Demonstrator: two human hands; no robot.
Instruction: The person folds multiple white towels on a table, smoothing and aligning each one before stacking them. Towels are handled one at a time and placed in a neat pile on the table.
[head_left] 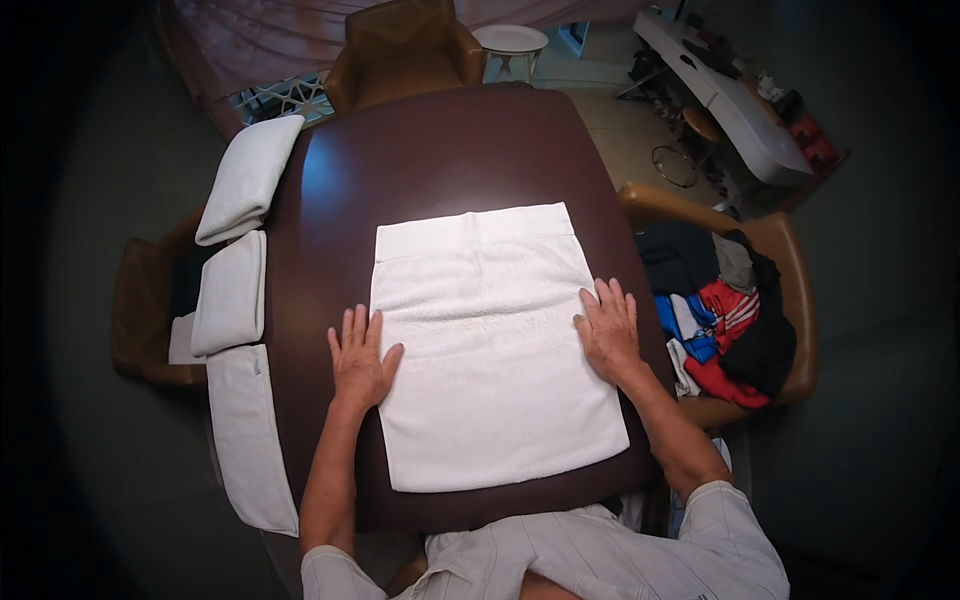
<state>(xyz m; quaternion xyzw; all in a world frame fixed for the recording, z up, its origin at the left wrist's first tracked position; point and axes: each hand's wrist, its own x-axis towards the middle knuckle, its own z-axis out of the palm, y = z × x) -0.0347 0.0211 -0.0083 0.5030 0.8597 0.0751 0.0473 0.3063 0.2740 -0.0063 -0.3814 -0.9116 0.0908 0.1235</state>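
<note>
A white towel (500, 390) lies spread on the dark brown table (450, 150), with a band across its far end and a few soft creases over its middle. My left hand (361, 362) rests flat at the towel's left edge, fingers spread and pointing away from me. On the opposite side, my right hand (608, 332) lies with its fingers apart, its thumb and palm side touching the towel's right edge. Neither hand grips anything.
Along the table's left edge lie three folded white towels: a far one (250, 175), a middle one (232, 290) and a near one (250, 430). A brown armchair (790, 290) at the right holds a heap of clothes (715, 310). Another armchair (405, 55) stands beyond the table.
</note>
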